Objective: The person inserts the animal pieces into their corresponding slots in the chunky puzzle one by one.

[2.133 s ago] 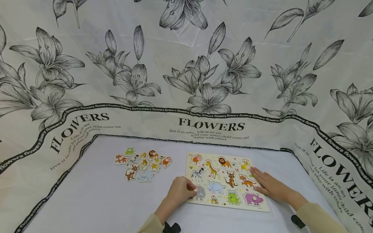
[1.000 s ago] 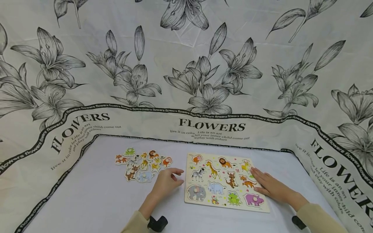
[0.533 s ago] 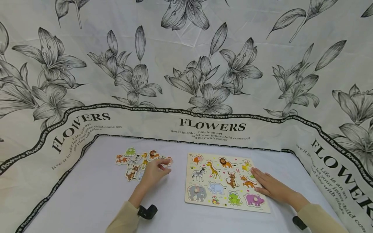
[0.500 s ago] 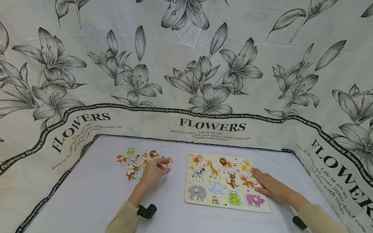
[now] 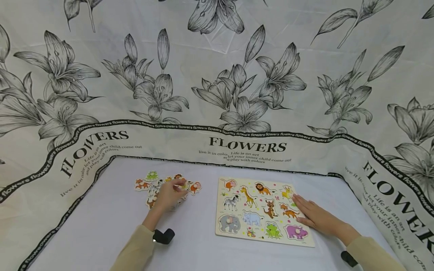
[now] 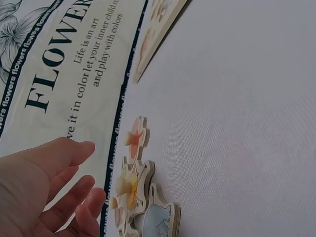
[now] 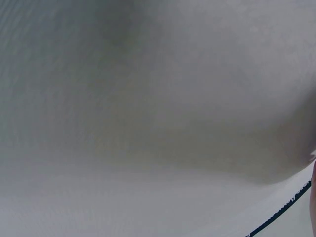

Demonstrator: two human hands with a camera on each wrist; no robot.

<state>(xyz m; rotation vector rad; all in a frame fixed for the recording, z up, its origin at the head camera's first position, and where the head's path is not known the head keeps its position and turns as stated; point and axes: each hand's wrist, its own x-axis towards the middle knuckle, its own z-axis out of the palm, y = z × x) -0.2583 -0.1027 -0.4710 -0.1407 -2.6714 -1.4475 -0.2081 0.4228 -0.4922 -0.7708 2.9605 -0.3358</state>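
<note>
My left hand [image 5: 169, 194] hovers over a cluster of wooden animal puzzle pieces, its fingers loosely bent and apart with nothing between them. In the left wrist view, the left hand [image 6: 47, 185] is beside a monkey piece [image 6: 135, 143], a yellow deer-like piece [image 6: 132, 195] and a pale blue piece [image 6: 159, 217], the first two with knobs showing. The hand hides part of the cluster in the head view. My right hand [image 5: 318, 217] rests with straight fingers on the right edge of the puzzle board [image 5: 259, 241]. An elephant piece [image 5: 229, 224] and a purple hippo piece [image 5: 296, 232] sit in the board.
A frog piece [image 5: 152, 175] and a tiger piece [image 5: 141, 184] lie at the cluster's left side. The white tabletop [image 5: 101, 226] runs back to a flower-printed cloth [image 5: 179, 145]. Mostly blurred pale surface fills the right wrist view.
My left hand has let go of the elephant piece's knob at the board's lower left and moved left to above the loose pieces. My right hand stays on the board's edge.
</note>
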